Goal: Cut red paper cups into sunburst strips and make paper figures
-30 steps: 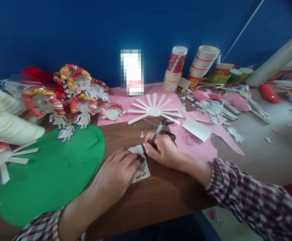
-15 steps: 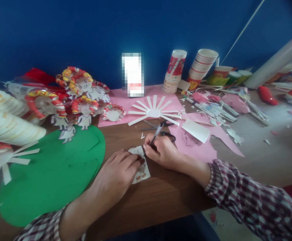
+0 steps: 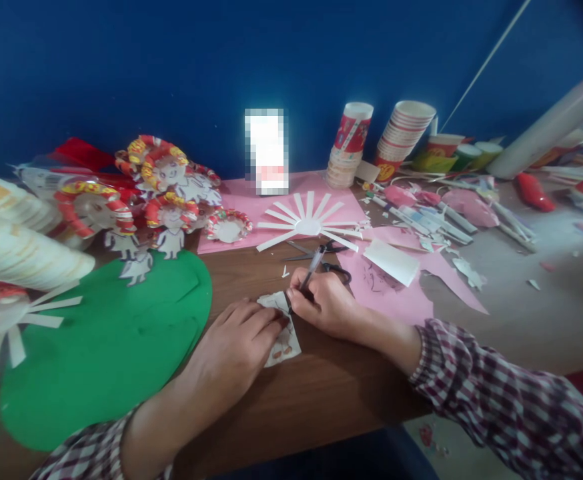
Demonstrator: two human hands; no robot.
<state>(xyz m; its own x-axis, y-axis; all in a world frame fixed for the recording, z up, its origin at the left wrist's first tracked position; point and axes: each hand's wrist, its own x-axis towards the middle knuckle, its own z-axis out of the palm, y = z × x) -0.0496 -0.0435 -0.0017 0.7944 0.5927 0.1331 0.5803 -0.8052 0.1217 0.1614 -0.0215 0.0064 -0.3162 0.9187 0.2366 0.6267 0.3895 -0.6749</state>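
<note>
A small white piece of paper [image 3: 287, 341] with drawn lines and brownish spots lies on the brown table. My left hand [image 3: 244, 337] rests flat over its left part, fingers stretched out and covering some of the drawing. Between the fingers of my right hand [image 3: 324, 300] is a pen [image 3: 313, 268], tilted, its lower end at the paper's upper right edge. The exact tip is hidden by the fingers. Just behind that hand lie black-handled scissors [image 3: 339, 270], partly covered by it.
A green sheet [image 3: 106, 353] lies at left, beside paper dolls [image 3: 171, 233] with red-yellow rings. Behind are a cut-open paper cup [image 3: 307, 227], a bright phone-like screen [image 3: 267, 150] and stacked cups [image 3: 405, 137]. Pink paper [image 3: 391, 300], markers [image 3: 444, 223] and scraps lie at right.
Hands, pen and paper hold nearly the same position. The whole view has shifted very slightly.
</note>
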